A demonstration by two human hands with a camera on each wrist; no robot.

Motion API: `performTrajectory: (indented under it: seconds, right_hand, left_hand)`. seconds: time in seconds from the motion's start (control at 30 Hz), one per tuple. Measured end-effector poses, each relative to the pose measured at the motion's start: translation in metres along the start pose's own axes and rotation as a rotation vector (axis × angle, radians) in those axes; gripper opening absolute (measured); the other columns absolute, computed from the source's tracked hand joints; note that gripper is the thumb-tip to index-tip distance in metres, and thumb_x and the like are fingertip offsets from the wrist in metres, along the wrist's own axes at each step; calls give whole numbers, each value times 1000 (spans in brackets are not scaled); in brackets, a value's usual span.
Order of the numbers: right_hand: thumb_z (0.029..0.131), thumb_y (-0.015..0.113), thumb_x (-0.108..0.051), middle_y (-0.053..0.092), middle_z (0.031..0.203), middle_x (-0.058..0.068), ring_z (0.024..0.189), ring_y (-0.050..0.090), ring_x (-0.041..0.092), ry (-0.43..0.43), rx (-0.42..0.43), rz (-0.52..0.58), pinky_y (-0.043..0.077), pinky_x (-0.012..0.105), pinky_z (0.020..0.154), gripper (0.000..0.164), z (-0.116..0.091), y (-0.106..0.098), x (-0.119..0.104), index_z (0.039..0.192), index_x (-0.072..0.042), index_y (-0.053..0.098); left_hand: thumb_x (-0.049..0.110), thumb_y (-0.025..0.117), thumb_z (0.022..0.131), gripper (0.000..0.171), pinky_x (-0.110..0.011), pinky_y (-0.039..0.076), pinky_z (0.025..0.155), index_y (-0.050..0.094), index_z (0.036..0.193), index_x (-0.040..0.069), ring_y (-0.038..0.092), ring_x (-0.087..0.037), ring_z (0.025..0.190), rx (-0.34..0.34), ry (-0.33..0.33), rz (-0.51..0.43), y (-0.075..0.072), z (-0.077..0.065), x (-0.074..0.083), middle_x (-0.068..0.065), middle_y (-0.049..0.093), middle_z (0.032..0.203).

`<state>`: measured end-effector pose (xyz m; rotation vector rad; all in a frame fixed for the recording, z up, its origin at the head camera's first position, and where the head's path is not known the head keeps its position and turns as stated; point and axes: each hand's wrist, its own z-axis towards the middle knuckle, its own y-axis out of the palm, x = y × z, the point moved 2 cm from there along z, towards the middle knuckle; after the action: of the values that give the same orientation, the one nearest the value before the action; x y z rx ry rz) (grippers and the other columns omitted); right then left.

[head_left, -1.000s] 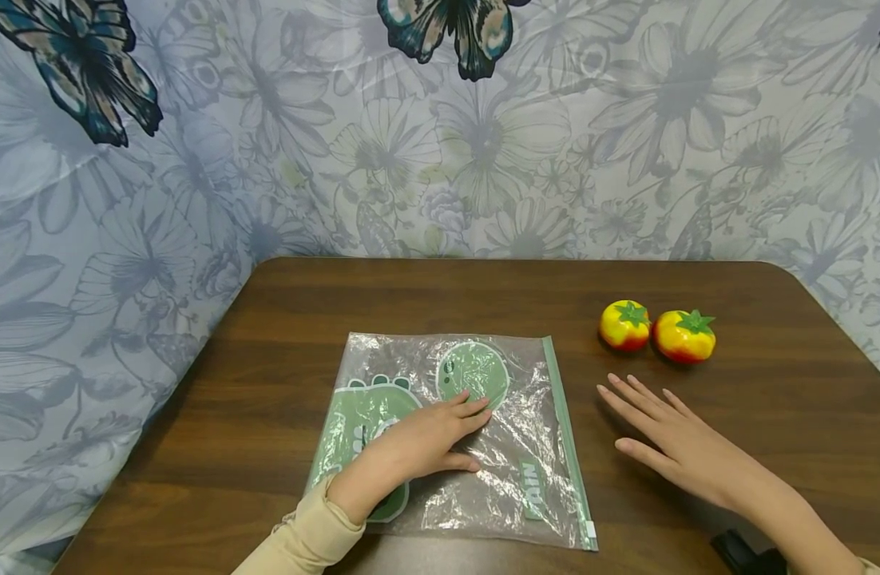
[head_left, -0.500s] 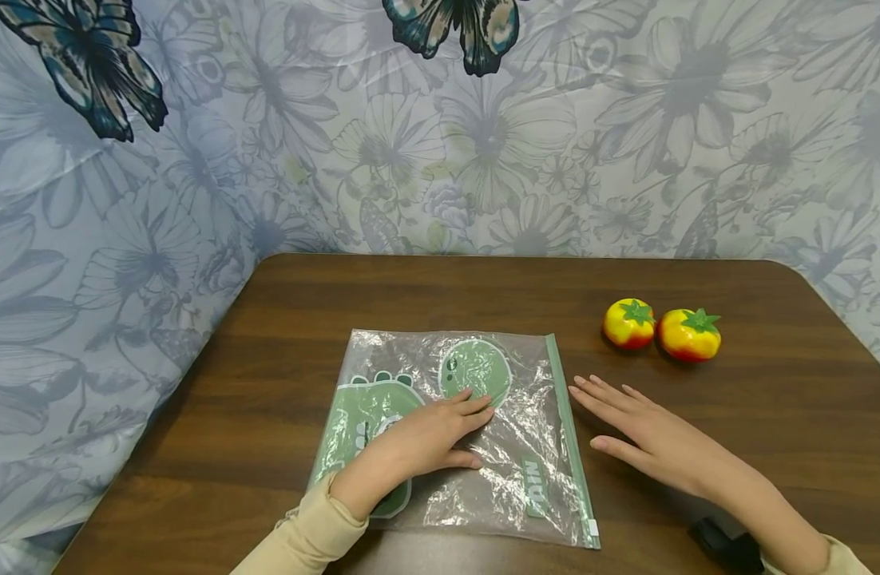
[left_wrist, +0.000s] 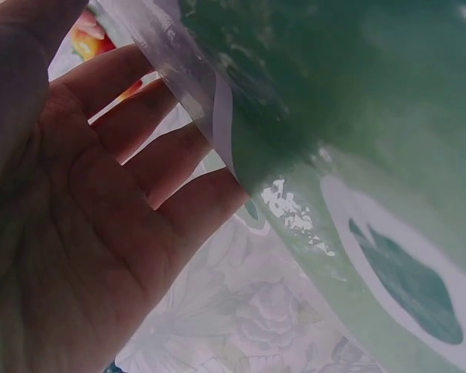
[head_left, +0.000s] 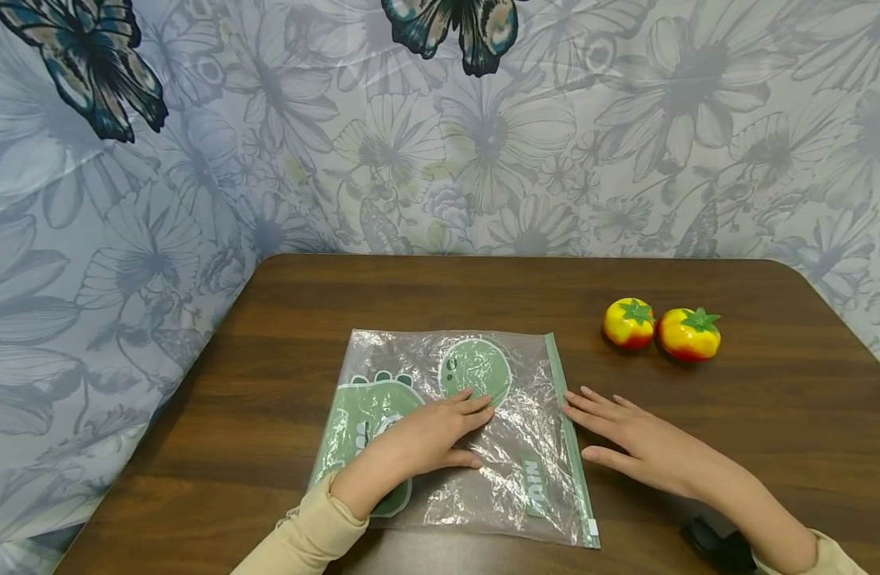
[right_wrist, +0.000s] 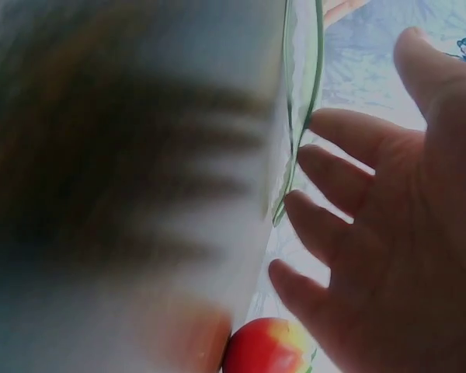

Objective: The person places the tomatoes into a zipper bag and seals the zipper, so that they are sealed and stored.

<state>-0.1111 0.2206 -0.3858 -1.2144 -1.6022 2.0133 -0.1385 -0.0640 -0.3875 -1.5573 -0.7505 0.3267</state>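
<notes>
Glossy clear plastic bag (head_left: 476, 499), smooth wooden table (head_left: 217, 447), shiny tomatoes (head_left: 687, 335)

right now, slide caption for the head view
Left hand on a plastic bag, right hand at its green edge, two red-yellow fruits farther back.

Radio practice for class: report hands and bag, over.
Left hand on plastic bag. Right hand at green edge, contact unclear. Bag flat on table. Two fruits aside, likely not blocking.

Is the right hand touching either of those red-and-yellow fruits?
Apart. The head view shows a strip of bare tabletop between the right hand and both fruits.
</notes>
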Motion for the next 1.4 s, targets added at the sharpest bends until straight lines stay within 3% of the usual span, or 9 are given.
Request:
performTrajectory:
  seconds: [0.17,0.37,0.67,1.4]
  right_hand:
    - [95,48,-44,30,149,3,135,25,30,4,-48,21,24,59,98,57,-1,2,3,146,-22,36]
    - [94,49,-46,31,149,3,134,26,30,-6,-47,-3,25,59,98,58,-3,4,4,146,-22,36]
    - [90,44,-58,31,148,3,135,25,29,73,-109,-53,18,61,101,71,1,2,-3,147,-17,33]
    - [89,43,-62,31,148,3,135,24,30,96,-124,-107,15,62,102,75,1,4,-5,146,-14,36]
  left_hand:
    - [43,62,85,69,-38,32,103,41,142,11,26,-27,134,1,-7,-3,0,0,0,-3,31,148]
    - [43,63,85,69,-39,32,102,41,142,11,26,-28,134,8,-7,-16,0,-1,1,-3,30,148]
    - [44,63,85,70,-40,32,102,41,142,11,26,-28,134,6,-8,2,-1,-3,0,-4,30,148]
    - [46,58,87,67,-37,37,99,41,142,12,27,-25,134,-14,-7,48,-1,-7,-2,-3,31,148]
